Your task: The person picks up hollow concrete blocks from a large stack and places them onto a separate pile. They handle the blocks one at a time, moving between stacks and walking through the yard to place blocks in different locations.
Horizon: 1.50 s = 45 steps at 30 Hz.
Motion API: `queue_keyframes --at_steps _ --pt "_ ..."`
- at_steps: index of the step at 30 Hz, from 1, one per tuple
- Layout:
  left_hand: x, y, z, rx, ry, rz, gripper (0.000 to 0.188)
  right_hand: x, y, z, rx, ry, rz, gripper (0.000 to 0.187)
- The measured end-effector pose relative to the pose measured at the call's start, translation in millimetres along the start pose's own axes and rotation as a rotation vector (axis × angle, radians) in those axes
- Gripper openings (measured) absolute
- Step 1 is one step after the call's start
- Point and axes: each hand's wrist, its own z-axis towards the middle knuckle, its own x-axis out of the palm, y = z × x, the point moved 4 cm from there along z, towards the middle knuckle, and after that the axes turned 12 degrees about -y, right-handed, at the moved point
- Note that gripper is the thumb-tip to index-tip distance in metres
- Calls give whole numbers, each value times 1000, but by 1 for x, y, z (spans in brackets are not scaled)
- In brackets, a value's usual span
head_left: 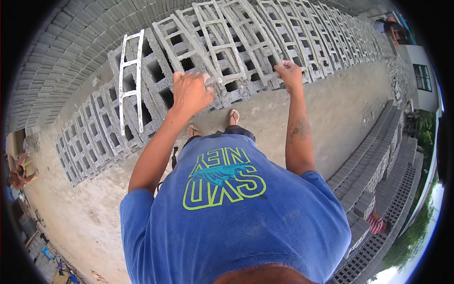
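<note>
Pale grey, ladder-shaped frames lie side by side on a long row of hollow concrete blocks (156, 71). My left hand (191, 92) is curled closed at the near end of one frame (196, 47). Its fingers hide whatever they hold. To the right, the thumb and forefinger of my right hand (291, 75) come together at the near end of another ladder-shaped frame (257, 45). A whiter frame (130, 80) rests across the blocks left of my left hand.
Stacked grey blocks (61, 57) rise behind at the far left, and more block rows (373, 156) stand on the right. My sandalled feet (232, 117) are on sandy ground beside the row. A person in a striped shirt (376, 224) is among the right stacks; another person (20, 174) is far left.
</note>
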Motion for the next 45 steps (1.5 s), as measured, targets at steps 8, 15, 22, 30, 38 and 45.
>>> queue_keyframes --at_steps 8,15,22,30,38,45 --pt "80 -51 23 145 -154 132 53 -14 -31 -36 275 -82 835 45" --pt "75 -78 51 -158 80 4 55 -17 -21 -63 493 26 1048 54" --pt "95 -136 77 -44 -99 -153 65 -97 15 -6 95 56 754 47" --pt "128 -153 94 -31 86 318 91 -77 -42 5 195 180 309 41" --pt "135 -152 93 -13 169 444 84 -47 -50 18 316 202 325 54" --pt "30 -154 87 -198 195 75 79 -34 -49 37 254 -52 147 48"
